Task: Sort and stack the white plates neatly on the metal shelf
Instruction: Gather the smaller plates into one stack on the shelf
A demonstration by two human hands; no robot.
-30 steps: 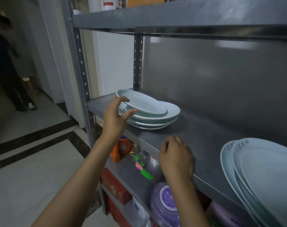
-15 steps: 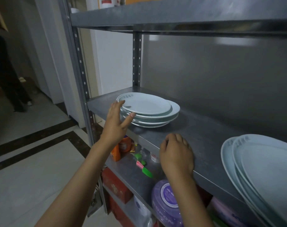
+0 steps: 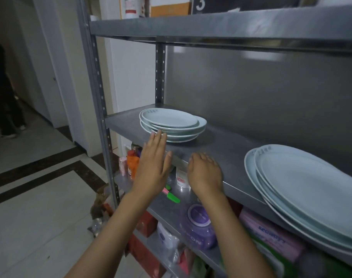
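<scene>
Four-ish small plates [image 3: 172,125] stacked, left hand [image 3: 152,169] touching; three large plates [image 3: 303,189].

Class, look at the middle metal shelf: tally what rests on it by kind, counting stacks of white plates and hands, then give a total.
Stacks of round white plates: 1
Stacks of oval white plates: 1
Hands on the shelf edge, the right hand: 1
Total: 3
The left hand is raised, fingertips at the round stack.

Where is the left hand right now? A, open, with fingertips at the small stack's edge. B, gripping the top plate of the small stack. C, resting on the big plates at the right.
A: the left hand is flat, its straight fingertips at the small stack.
</scene>
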